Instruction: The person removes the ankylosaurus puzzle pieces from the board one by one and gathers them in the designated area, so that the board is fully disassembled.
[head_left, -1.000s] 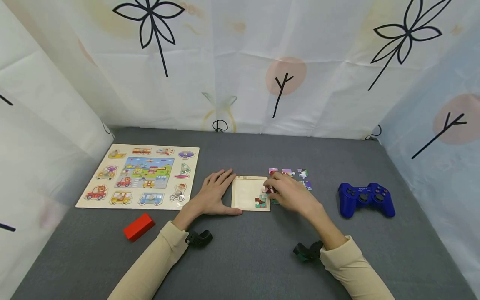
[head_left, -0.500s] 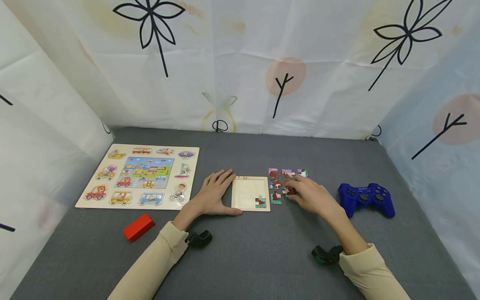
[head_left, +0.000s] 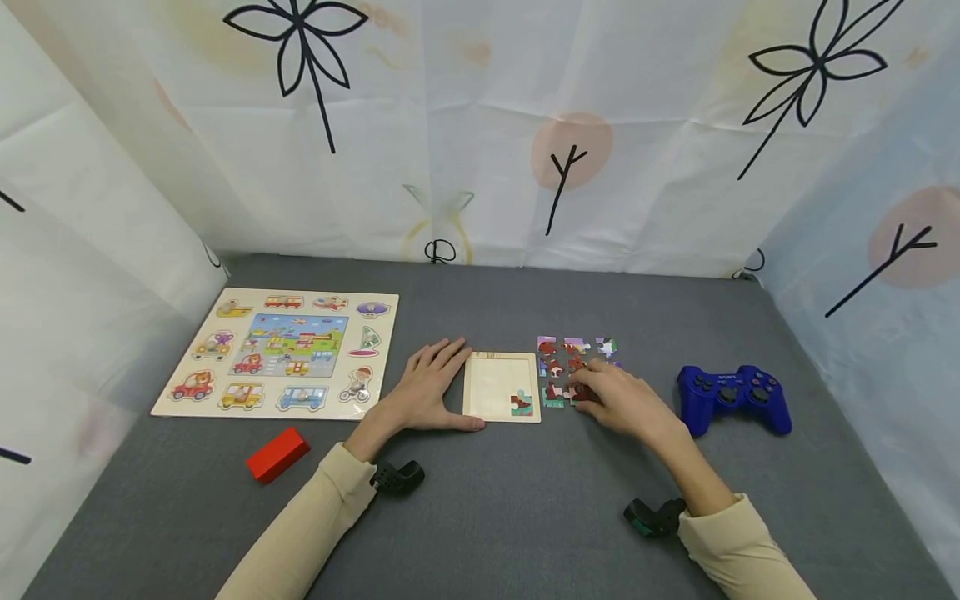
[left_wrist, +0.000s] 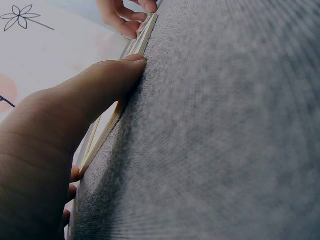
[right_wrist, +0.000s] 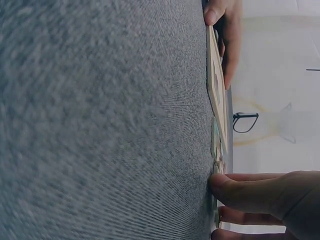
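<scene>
Head view: right hand (head_left: 618,402) on loose puzzle pieces (head_left: 572,367)

The desk (head_left: 487,517) before me wears grey felt; on it lie a vehicle puzzle board (head_left: 281,350) at far left, a red block (head_left: 278,454) nearer me, a small wooden tray (head_left: 501,387) at centre, loose puzzle pieces (head_left: 573,367) just beside its right edge, and a blue game controller (head_left: 733,398) further right.

Grey felt-covered table (head_left: 487,517), white flower-printed curtain walls (head_left: 465,125) on three sides.
</scene>
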